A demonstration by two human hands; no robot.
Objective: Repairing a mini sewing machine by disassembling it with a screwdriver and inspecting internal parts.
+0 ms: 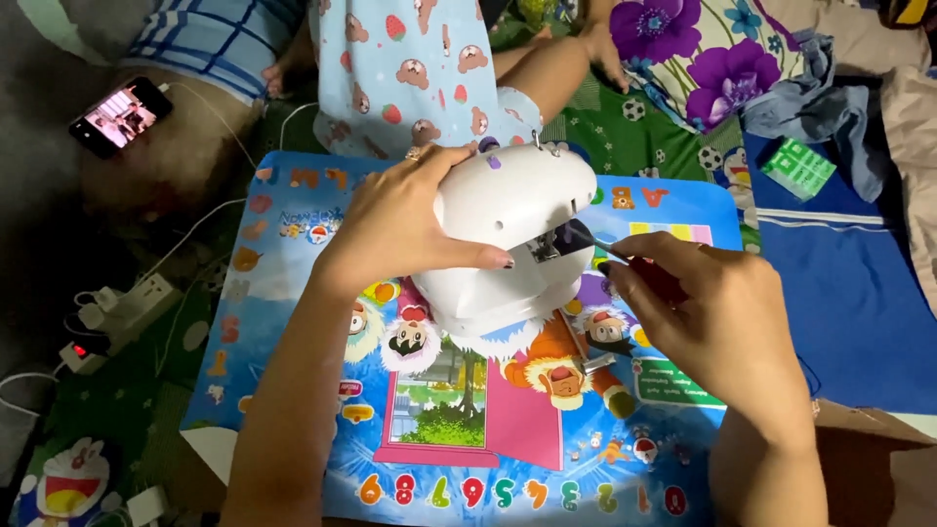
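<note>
White plastic mini sewing machine [508, 244] sits mid-frame on a cartoon mat [293, 293], left hand [400, 224] clamped over its top. Right hand [703, 312] pinches a thin tool [595, 244] poking the needle area, so the fiddling's clearly unfinished.

White sewing machine [508, 239] on a bright blue cartoon mat [293, 293]; at one o'clock, a purple-flowered cloth [703, 59]; at twelve, pale blue strawberry-print fabric [410, 68].
</note>
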